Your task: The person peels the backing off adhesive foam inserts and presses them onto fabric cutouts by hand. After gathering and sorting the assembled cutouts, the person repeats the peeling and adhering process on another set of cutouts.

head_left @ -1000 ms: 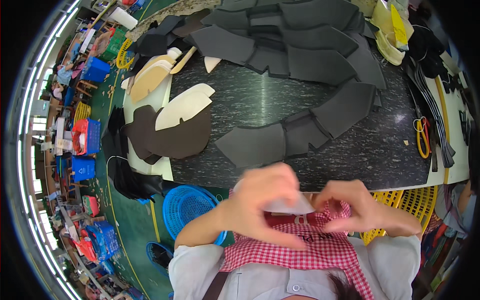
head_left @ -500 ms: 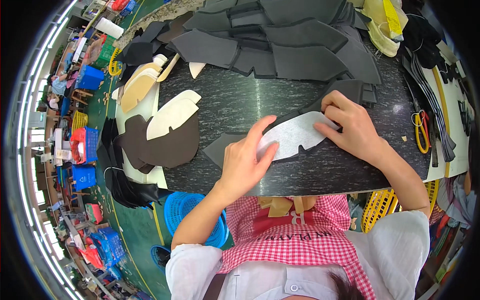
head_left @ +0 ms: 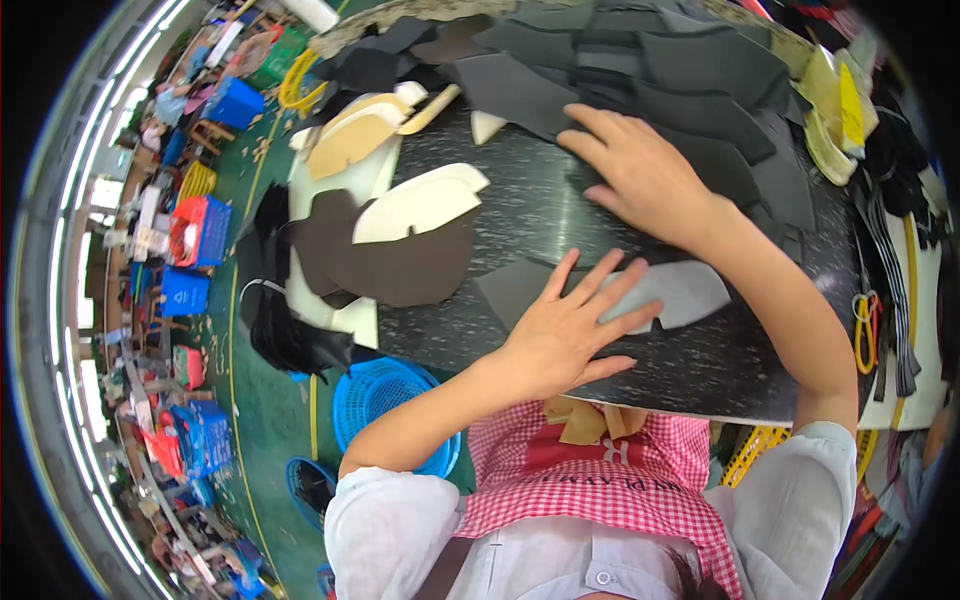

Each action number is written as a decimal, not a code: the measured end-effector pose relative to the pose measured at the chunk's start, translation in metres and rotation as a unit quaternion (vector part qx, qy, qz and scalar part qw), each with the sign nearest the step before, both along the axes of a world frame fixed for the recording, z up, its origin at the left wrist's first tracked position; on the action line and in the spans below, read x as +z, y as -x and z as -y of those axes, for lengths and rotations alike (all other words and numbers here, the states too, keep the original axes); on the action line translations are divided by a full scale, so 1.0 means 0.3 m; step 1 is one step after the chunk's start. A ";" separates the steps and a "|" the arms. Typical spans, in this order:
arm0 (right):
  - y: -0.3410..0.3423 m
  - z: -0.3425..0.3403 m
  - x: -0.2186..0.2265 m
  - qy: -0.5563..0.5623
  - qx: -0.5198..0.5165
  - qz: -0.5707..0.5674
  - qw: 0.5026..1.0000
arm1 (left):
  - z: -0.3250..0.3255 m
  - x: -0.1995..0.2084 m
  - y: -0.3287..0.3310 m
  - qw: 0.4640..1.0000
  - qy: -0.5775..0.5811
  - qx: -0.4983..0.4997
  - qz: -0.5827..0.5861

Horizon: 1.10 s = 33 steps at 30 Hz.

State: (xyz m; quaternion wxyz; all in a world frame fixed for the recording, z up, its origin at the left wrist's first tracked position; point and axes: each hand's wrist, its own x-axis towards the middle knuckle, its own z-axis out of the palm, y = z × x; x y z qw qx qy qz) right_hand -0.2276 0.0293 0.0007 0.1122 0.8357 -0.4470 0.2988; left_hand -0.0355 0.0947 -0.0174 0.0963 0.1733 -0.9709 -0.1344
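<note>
My left hand (head_left: 580, 325) lies with spread fingers over a pale grey-white curved cut piece (head_left: 690, 295), which has a small notch in its lower edge. A dark grey cut piece (head_left: 515, 288) shows beside those fingers. Farther off, my right hand (head_left: 645, 180) stretches its fingers over the near edge of a pile of dark grey cut pieces (head_left: 690, 70); whether it touches them I cannot tell. Left of my hands, cream notched pieces (head_left: 425, 205) rest on dark brown pieces (head_left: 430, 265).
Tan and cream pieces (head_left: 345, 150) are stacked at the table's left. Scissors (head_left: 863, 335) with yellow and red handles lie at the right beside dark striped strips (head_left: 890, 290). A blue basket (head_left: 385, 400) stands below the front edge, a yellow basket (head_left: 755, 455) at the right.
My right hand has let go of the pale piece and moved away toward the dark grey pile. My left hand has gone from its edge grip to spread over it. The view has shifted.
</note>
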 end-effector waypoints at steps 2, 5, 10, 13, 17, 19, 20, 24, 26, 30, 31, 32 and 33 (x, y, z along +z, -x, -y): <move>0.029 0.077 -0.048 -0.092 0.007 -0.012 0.996 | 0.023 0.005 -0.032 1.000 0.004 -0.025 -0.003; 0.034 0.070 -0.076 -0.093 0.011 -0.006 0.996 | 0.093 0.044 -0.110 0.997 0.036 -0.054 -0.045; 0.032 0.122 -0.082 -0.116 -0.030 -0.015 0.993 | 0.358 0.065 -0.291 0.959 0.110 0.252 -0.073; 0.014 0.088 -0.048 -0.081 0.016 0.028 0.996 | 0.379 0.042 -0.320 0.969 0.081 0.234 -0.020; 0.019 0.084 -0.099 -0.051 -0.007 -0.047 0.998 | 0.367 -0.014 -0.318 0.962 0.106 0.226 -0.109; 0.040 0.088 -0.088 -0.061 -0.007 0.028 0.998 | 0.362 -0.037 -0.322 0.948 0.073 0.232 -0.205; 0.029 0.080 -0.051 -0.075 -0.006 0.107 0.991 | 0.357 -0.038 -0.328 0.948 0.072 0.231 -0.209; -0.037 -0.148 0.134 0.020 0.038 0.077 0.996 | 0.342 -0.015 -0.401 0.955 0.042 0.254 -0.144; -0.056 -0.301 0.118 0.016 0.127 0.049 0.991 | 0.363 0.007 -0.450 0.965 -0.071 0.188 -0.167; -0.068 -0.503 0.046 -0.191 0.053 0.000 0.980 | 0.339 0.083 -0.433 0.936 0.198 0.192 -0.217; -0.074 -0.509 0.067 -0.229 0.040 0.082 0.969 | 0.300 0.107 -0.397 0.914 0.282 0.166 -0.240; -0.089 -0.517 0.075 -0.268 0.022 0.165 0.949 | 0.242 0.128 -0.349 0.902 0.324 0.149 -0.241; -0.111 -0.505 0.077 -0.288 0.037 0.281 0.915 | 0.199 0.122 -0.308 0.897 0.352 0.111 -0.244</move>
